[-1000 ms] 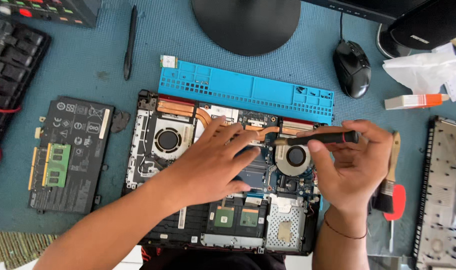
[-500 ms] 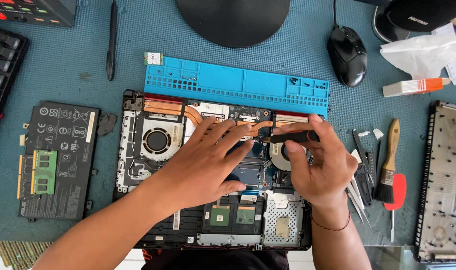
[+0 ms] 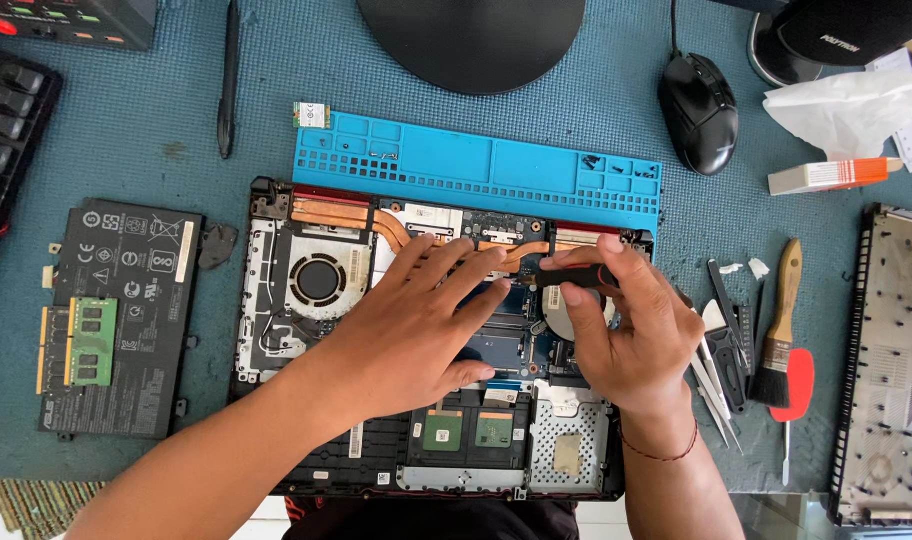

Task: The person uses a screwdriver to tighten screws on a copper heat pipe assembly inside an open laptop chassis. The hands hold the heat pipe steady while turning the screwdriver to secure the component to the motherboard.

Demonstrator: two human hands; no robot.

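Note:
An opened laptop base [image 3: 276,330] lies on the blue mat, its fans, copper heat pipes [image 3: 336,215] and circuit board exposed. My left hand [image 3: 416,320] rests flat on the middle of the board, fingers spread toward the heat pipes. My right hand [image 3: 626,335] grips a black-handled screwdriver [image 3: 566,275], held roughly level over the right fan, which it mostly hides. The tool's tip is hidden under my left fingers.
A blue screw tray [image 3: 476,165] lies behind the laptop. A battery [image 3: 126,310] with memory sticks [image 3: 76,345] sits left. Tweezers, pry tools and a brush [image 3: 781,325] lie right, beside the removed bottom cover [image 3: 891,370]. A mouse [image 3: 698,112] and monitor stand [image 3: 471,40] are behind.
My right hand has drawn in to the left with the screwdriver, from beyond the laptop's right edge to over the right fan. My left hand has stayed on the board.

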